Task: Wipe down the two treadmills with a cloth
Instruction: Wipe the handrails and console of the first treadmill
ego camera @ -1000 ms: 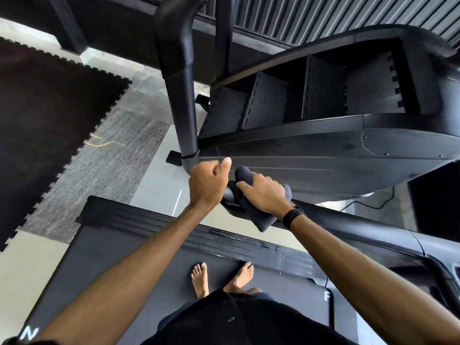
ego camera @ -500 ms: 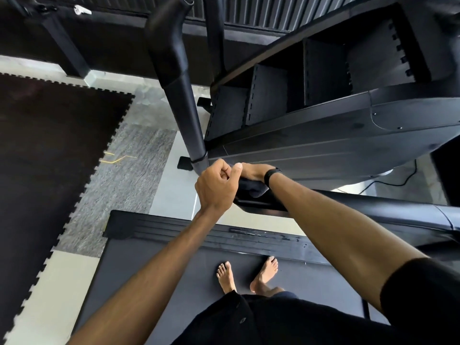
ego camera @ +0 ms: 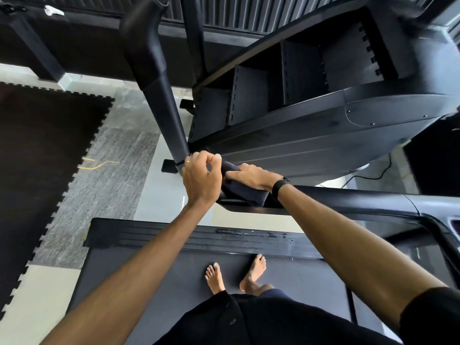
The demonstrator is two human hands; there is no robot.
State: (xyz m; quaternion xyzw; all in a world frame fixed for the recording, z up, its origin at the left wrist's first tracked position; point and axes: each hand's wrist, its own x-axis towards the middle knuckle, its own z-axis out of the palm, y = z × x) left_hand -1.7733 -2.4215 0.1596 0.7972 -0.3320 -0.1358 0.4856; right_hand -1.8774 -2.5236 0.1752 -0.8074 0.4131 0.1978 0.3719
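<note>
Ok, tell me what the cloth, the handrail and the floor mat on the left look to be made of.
Cloth: dark soft fabric, likely microfibre; it folds thickly under the right hand.
Handrail: matte black, likely plastic or coated metal; smooth, with a faint sheen.
Floor mat: dark rubber or foam; jigsaw interlocking edges.

A pale glossy tiled floor [ego camera: 159, 195] reflects daylight. On it lies a grey speckled carpet tile [ego camera: 109, 175] with a thin yellow line, edged by a dark interlocking foam mat [ego camera: 42, 155] with jigsaw teeth. Behind runs a dark wall with vertical ribbed panelling [ego camera: 239, 16]. A black cable [ego camera: 375, 174] trails across the floor at right.
</note>
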